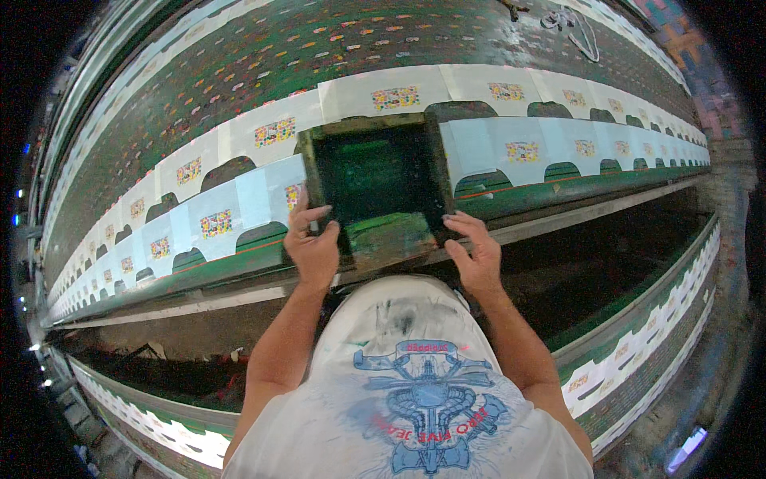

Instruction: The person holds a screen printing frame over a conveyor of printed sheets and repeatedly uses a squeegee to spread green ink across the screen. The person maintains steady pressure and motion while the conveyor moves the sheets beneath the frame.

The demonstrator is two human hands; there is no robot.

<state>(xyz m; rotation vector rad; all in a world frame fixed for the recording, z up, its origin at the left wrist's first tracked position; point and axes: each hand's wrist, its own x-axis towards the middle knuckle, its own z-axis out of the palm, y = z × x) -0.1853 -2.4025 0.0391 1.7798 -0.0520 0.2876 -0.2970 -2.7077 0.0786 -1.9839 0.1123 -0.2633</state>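
Observation:
A dark rectangular screen-printing frame with a green-stained inner face stands before me above the long table's near edge. My left hand grips its left side near the lower corner, thumb and fingers closed on the edge. On the opposite side my right hand holds the frame the same way. Pale blue fabric panels with small multicoloured prints lie in a row beside and partly behind the frame. Beyond them runs a row of white fabric panels with similar prints.
The long table has a green near edge with a pale rail along it. Rows of small coloured marks cover its far surface. A pale looped cord lies at the far right. Another table with white printed panels shows behind me.

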